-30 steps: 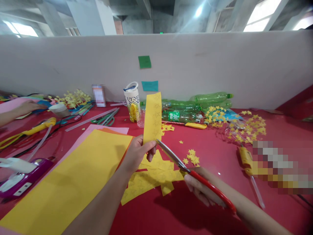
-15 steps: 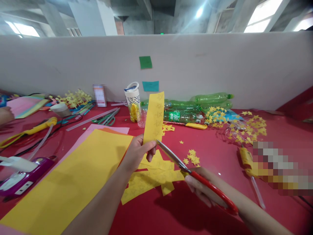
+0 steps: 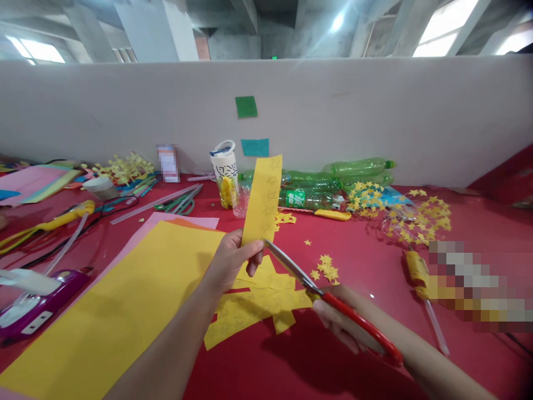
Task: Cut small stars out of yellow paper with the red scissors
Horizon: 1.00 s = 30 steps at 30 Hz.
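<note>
Our left hand (image 3: pixel 235 255) pinching star-marked yellow strip (image 3: pixel 262 197), our right hand (image 3: pixel 335 319) gripping red-handled scissors (image 3: pixel 333 301), tips at strip's edge.

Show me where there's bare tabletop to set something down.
Bare red table: between the star pile and the right-side glue gun; also nearer the camera than the yellow scraps, left of the red scissors handles. Crowded: left, with yellow sheet and purple power strip; back, with green bottles.

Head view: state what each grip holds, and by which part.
The left grip holds the yellow paper strip by its lower end, between thumb and fingers; the right grip holds the scissors by their red handle end.
</note>
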Each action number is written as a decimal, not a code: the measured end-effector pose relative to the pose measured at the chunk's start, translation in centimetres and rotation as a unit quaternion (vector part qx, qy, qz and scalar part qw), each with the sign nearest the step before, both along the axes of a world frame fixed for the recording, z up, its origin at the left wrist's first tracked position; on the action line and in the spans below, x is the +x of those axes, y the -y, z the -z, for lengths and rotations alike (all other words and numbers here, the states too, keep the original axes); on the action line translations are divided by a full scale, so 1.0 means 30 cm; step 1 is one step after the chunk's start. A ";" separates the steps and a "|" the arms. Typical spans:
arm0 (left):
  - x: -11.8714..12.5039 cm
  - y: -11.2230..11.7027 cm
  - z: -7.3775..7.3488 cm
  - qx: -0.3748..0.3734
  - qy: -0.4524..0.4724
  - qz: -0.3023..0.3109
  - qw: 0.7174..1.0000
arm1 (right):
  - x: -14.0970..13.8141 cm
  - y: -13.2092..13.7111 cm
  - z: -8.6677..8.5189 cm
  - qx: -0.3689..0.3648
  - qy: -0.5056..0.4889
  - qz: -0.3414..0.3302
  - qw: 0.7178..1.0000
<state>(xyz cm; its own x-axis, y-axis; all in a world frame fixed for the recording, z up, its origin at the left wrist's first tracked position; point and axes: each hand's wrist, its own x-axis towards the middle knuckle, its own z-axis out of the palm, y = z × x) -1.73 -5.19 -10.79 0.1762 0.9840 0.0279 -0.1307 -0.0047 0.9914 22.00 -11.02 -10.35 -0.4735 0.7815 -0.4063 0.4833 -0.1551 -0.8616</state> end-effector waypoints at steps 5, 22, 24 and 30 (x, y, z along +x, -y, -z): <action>0.000 0.000 0.001 -0.001 0.005 0.004 1.000 | -0.002 -0.008 0.009 0.007 -0.020 -0.006 1.000; 0.014 0.006 0.009 0.023 -0.010 -0.002 1.000 | -0.006 -0.018 0.015 0.017 -0.031 -0.010 0.999; 0.012 0.004 0.009 0.019 -0.006 -0.005 1.000 | -0.007 -0.019 0.013 0.018 -0.032 -0.010 0.999; 0.009 0.001 0.010 0.014 -0.016 -0.006 1.000 | -0.002 -0.018 0.029 0.017 -0.021 -0.005 1.000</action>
<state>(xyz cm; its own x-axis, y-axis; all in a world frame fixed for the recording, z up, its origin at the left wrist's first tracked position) -1.47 -5.22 -11.09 0.1647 0.9851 0.0501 -0.0991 -0.0340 0.9945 21.94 -10.47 -11.23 -0.4979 0.7895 -0.3588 0.4486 -0.1195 -0.8857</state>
